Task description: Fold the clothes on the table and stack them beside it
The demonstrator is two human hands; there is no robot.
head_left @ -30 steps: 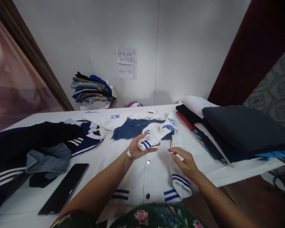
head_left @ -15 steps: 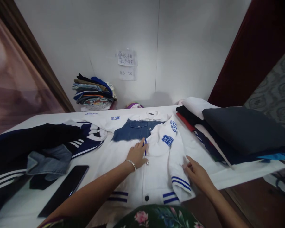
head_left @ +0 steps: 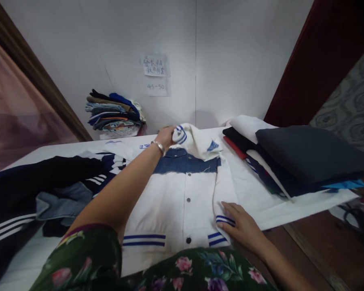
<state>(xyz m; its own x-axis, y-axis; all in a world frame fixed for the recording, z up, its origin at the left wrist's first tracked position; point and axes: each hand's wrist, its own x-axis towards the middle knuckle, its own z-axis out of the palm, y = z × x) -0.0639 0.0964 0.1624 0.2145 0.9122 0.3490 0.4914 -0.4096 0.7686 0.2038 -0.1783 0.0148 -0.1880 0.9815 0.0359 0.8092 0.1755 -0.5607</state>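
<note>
A white jacket [head_left: 166,198] with a denim chest panel, snap buttons and blue-striped hem lies front up before me. My left hand [head_left: 166,136] is closed around the striped cuff of one sleeve [head_left: 197,141], raised over the collar area; the sleeve bends across the top of the jacket. The other sleeve stretches out at the upper left, partly behind my forearm. My right hand [head_left: 241,222] rests on the jacket's lower right edge, fingers apart, beside a blue-striped band [head_left: 226,220].
On the left lies a heap of dark clothes [head_left: 48,173] with a denim piece [head_left: 63,200]. Folded garments [head_left: 306,149] are piled on the right. A stack of folded clothes [head_left: 115,115] stands against the wall, below paper notes [head_left: 157,74]. The white table [head_left: 276,210] ends at the right front.
My left hand has carried the sleeve cuff from the jacket's middle up to the collar, uncovering the front. My right hand has moved slightly down and left. My left arm now hides the phone.
</note>
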